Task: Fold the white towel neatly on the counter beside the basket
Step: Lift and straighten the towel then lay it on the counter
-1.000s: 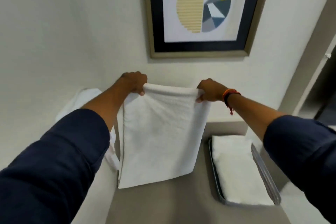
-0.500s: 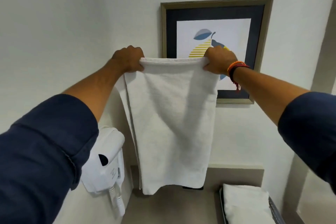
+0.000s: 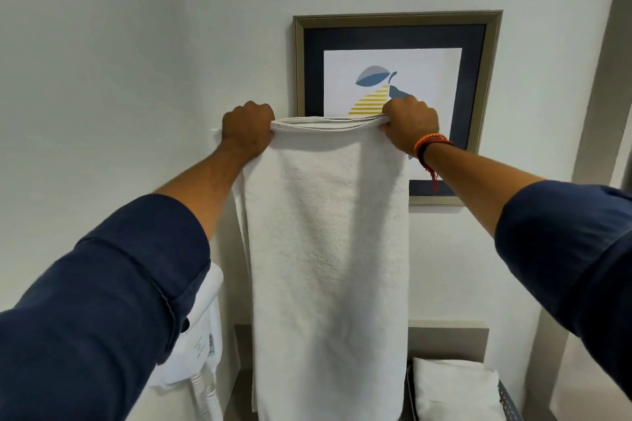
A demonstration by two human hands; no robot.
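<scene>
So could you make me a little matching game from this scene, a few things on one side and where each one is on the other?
Things:
1. white towel
2. framed picture
3. basket
4. left hand

Places:
A. hung on the wall
B. bottom right, with folded white cloth inside
C. hanging from both hands
D. gripping the towel's top left corner

Pairs: 1-C, 2-A, 3-B, 4-D

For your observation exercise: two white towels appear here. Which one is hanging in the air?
The long white towel, gripped along its top edge by the left hand and right hand. The other, folded towel lies in the basket at lower right.
</scene>
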